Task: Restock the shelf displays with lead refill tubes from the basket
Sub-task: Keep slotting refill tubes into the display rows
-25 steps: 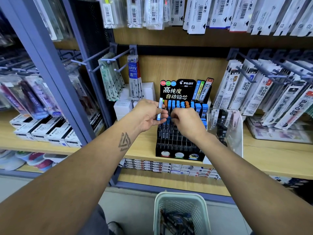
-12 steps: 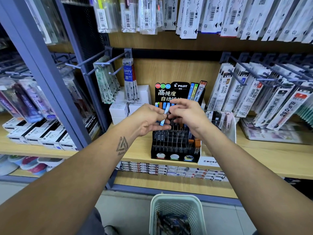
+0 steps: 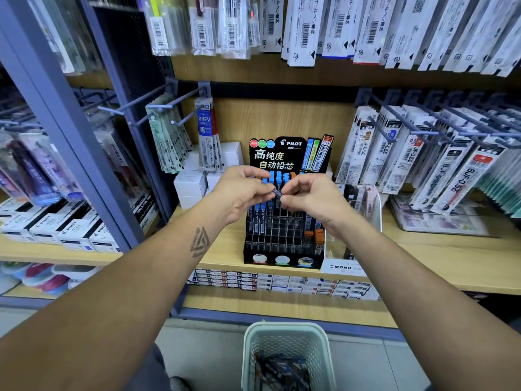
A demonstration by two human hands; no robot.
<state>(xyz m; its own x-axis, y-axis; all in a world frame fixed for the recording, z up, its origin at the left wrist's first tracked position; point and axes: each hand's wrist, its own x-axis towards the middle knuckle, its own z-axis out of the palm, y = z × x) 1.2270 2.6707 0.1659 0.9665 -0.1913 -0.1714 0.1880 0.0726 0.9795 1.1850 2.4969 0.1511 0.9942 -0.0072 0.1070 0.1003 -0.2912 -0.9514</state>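
Nearest me, the basket [image 3: 284, 359] sits on the floor with refill tubes left in it. Above it, my left hand [image 3: 242, 194] and right hand [image 3: 311, 197] now meet in front of the Pilot display rack [image 3: 283, 235], both pinching one lead refill tube [image 3: 277, 192] by its ends. A second ago my right hand was down at the slots; it has come back up, so I judge this tube is being passed across for slotting next. The rack's near rows are mostly empty.
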